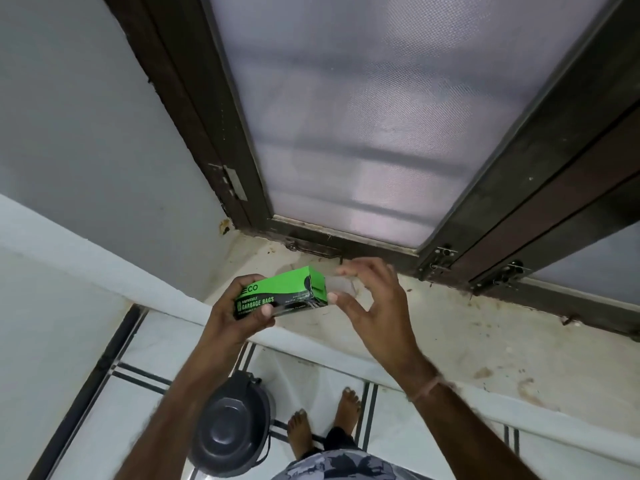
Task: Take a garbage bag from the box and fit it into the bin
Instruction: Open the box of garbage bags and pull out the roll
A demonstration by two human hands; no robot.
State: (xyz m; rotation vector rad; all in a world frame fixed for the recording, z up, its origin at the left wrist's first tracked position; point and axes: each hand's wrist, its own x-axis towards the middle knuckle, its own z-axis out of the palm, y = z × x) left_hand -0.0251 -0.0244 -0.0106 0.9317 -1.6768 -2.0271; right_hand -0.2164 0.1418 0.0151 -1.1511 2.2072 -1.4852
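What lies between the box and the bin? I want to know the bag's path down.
In the head view, the left forearm and the pale ledge edge lie between the box and the lidded bin on the floor.

L hand (239, 311) grips box (282, 296); R hand (372, 306) at flap.

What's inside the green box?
The green box, held in the left hand, has a translucent bag showing at its open end by the right hand. The cardboard hides whatever else is inside.
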